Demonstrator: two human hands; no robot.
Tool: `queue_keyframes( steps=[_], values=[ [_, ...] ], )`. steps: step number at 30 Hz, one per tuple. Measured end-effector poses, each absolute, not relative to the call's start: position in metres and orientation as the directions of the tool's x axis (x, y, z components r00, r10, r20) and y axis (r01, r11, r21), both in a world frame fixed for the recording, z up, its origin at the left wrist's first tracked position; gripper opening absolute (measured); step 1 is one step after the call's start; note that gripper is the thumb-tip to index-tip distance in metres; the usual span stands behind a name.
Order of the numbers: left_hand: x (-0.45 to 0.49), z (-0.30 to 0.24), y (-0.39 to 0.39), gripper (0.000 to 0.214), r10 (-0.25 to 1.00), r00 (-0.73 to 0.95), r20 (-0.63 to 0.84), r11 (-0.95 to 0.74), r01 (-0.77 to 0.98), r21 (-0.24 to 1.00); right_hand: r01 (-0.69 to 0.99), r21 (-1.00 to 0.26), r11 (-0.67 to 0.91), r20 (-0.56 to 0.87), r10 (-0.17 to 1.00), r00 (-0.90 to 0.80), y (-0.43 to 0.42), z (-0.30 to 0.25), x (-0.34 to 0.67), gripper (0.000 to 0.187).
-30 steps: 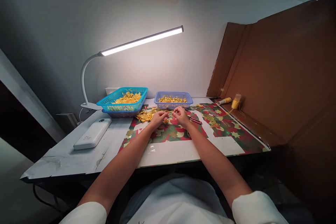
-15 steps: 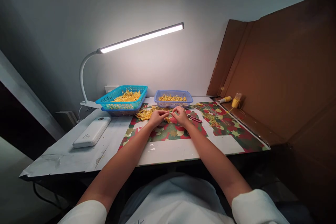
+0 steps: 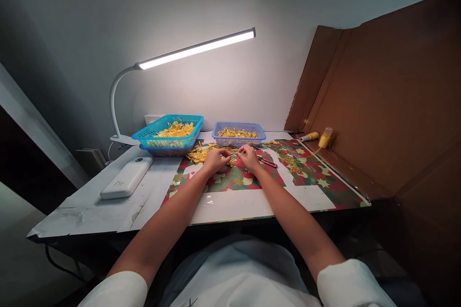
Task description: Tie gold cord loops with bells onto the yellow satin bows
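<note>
My left hand (image 3: 217, 160) and my right hand (image 3: 248, 158) are close together above the patterned paper (image 3: 237, 183), fingertips pinched and a small gap between them. Whatever thin piece they pinch is too small to make out. Just behind my left hand lies a heap of yellow ribbon-like pieces (image 3: 197, 155) on the table. Close to the right of my right hand rests a slim tool with red-pink handles (image 3: 268, 162). A purple-blue basket (image 3: 238, 141) holding golden strips (image 3: 236, 133) stands beyond both hands.
A turquoise basket (image 3: 163, 143) with yellow pieces stacks on a blue one at the left. A white power bank (image 3: 127, 178) lies nearer, below a lit lamp (image 3: 198, 50). Thin gold strands (image 3: 291, 163), a yellow bottle (image 3: 325, 139) and a cardboard wall (image 3: 389, 91) are on the right.
My left hand's fingers have drawn back slightly from my right hand's, and the gap between them is a little wider. The whole view has shifted slightly; the baskets and tool stay put.
</note>
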State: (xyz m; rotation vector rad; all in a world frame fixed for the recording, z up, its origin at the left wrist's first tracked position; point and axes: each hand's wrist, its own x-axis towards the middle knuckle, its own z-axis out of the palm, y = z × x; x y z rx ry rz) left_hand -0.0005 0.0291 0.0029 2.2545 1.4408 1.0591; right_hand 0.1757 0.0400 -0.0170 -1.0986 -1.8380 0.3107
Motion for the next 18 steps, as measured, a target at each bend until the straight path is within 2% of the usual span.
queue_keyframes(
  steps=[11,18],
  values=[
    [-0.0071,0.0069,0.0295,0.016,0.824,0.344,0.45,-0.559,0.618,0.552,0.544,-0.657,0.522,0.538,0.83,-0.146,0.0406,-0.0181,0.1771,0.011],
    [-0.003,0.0035,0.0301,0.025,0.869,0.285,0.404,-0.492,0.583,0.646,0.47,-0.672,0.573,0.569,0.805,-0.167,0.0404,-0.0171,0.1718,0.008]
  ],
)
